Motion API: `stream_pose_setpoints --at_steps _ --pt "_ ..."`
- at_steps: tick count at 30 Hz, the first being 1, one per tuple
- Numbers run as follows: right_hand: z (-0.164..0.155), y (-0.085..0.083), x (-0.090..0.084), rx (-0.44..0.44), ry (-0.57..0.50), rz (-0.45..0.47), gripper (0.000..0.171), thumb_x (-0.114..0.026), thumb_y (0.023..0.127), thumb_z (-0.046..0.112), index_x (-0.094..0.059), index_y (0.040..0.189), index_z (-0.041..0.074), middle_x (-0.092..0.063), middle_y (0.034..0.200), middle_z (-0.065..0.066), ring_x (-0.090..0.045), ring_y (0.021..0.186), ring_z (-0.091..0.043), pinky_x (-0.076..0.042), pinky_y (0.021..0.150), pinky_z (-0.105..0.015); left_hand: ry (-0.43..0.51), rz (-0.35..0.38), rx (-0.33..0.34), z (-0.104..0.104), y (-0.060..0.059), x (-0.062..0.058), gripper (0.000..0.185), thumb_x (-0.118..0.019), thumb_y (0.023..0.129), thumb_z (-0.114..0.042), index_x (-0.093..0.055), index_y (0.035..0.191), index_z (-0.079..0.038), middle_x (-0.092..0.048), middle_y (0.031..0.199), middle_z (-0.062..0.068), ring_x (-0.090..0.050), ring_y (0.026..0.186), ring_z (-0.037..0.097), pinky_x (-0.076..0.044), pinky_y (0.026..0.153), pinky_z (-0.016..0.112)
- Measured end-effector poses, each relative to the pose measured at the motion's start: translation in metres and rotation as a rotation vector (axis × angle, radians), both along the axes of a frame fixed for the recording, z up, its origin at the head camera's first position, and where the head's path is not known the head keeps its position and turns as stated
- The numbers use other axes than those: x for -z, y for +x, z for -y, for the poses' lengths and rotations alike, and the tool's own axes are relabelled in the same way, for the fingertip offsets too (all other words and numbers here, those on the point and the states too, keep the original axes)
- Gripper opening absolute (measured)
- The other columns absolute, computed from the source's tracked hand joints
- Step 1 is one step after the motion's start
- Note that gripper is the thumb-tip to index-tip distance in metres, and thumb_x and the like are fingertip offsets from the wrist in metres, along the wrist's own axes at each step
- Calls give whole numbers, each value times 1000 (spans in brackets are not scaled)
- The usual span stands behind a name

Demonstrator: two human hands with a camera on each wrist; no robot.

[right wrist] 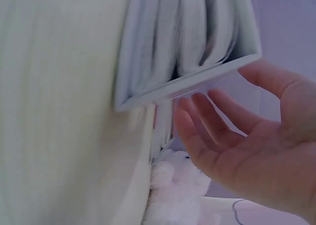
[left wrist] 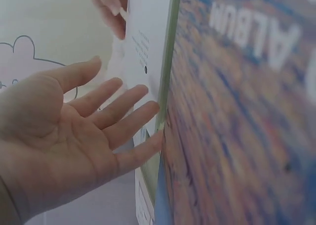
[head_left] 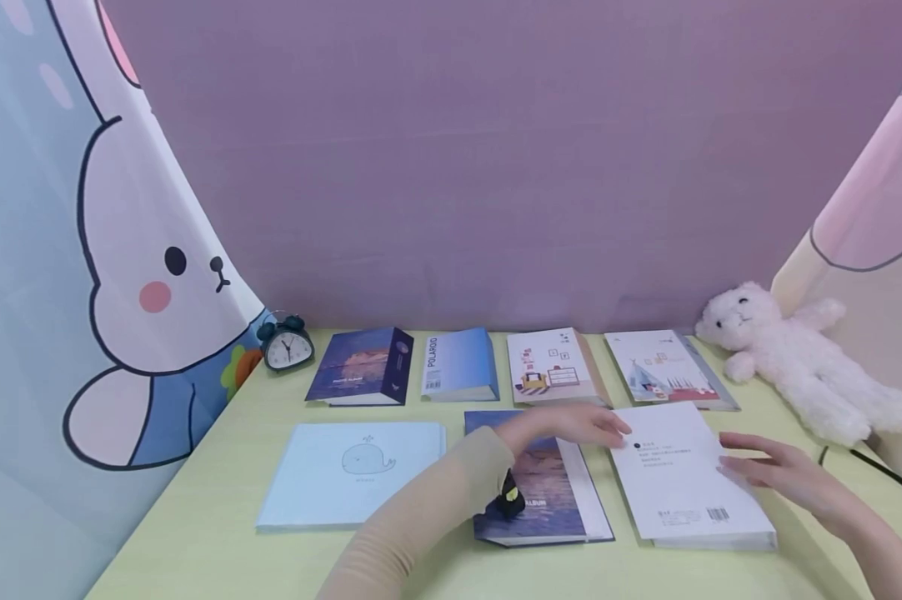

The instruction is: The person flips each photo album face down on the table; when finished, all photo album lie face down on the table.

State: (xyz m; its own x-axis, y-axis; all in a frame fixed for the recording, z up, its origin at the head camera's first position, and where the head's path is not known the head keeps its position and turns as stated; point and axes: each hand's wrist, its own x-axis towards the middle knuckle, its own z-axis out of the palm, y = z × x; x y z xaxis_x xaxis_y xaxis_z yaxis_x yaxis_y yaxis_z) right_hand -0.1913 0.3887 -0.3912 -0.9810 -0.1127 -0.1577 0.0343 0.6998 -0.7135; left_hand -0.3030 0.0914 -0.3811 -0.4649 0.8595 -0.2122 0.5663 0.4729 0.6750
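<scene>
We see neither hand closed on anything: the left hand [head_left: 577, 423] has its fingers extended and parted, and the right hand [head_left: 804, 483] has its fingers gently bent, without a grasp around the white album [head_left: 691, 492]. The head view gives us the album's upper cover, with short printed lines towards its far left and a barcode [head_left: 718, 515] near its near edge; the right wrist view alone lets us look into its near end, where several page bundles [right wrist: 192, 32] stand inside the cover. The left wrist view shows us the left palm and, close by, the large lettering [left wrist: 256, 29] of the dark blue album [head_left: 548, 479], over which the left forearm crosses in the head view. The white album lies on the pale green table [head_left: 196, 500] between the two hands, to the right of the dark blue album. The left fingertips are at its far left edge, though we cannot tell whether they touch it; the right hand is at its right side, the thumb at a corner of the spine [right wrist: 187, 84] and the other fingertips close against that face. The left arm reaches in from the near side, its hand pointing right; the right arm comes from the near right, its fingers directed left.
</scene>
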Motion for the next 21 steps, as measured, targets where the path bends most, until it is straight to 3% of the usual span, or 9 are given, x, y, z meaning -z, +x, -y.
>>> stream_pose_setpoints --at_steps 3,8,14,18,21 --pt "5 0 -6 45 29 -127 55 -55 95 33 -45 135 -4 -55 109 29 -52 89 16 -45 70 -13 42 -26 -8 3 0 -2 41 -48 98 -31 -50 136 -14 -54 135 -1 -51 121 5 -38 99 13" --pt "27 0 -20 58 -2 -355 42 -56 95 26 -52 130 3 -50 108 39 -49 92 21 -43 69 -9 146 -94 -39 15 -3 -5 38 -49 98 -30 -53 133 -15 -58 130 -4 -54 116 3 -41 95 11" --pt "69 -7 -29 -42 -75 -535 32 -58 94 14 -58 123 2 -57 113 31 -50 99 19 -43 77 -3 237 -87 -99 42 -2 -12 36 -52 97 -26 -54 131 -13 -61 125 -1 -57 112 5 -45 91 12" --pt "92 -13 -34 -125 -93 -590 28 -59 92 8 -61 118 -1 -58 108 30 -54 95 16 -45 78 -4 288 -123 -148 61 -1 -18 35 -53 97 -24 -56 129 -11 -63 122 1 -59 110 6 -45 92 13" --pt "107 -18 -38 -156 -72 -600 26 -61 91 10 -63 115 2 -64 107 19 -54 95 15 -47 78 -5 320 -149 -190 74 0 -22 33 -54 96 -23 -58 127 -12 -65 119 0 -60 108 6 -46 91 13"
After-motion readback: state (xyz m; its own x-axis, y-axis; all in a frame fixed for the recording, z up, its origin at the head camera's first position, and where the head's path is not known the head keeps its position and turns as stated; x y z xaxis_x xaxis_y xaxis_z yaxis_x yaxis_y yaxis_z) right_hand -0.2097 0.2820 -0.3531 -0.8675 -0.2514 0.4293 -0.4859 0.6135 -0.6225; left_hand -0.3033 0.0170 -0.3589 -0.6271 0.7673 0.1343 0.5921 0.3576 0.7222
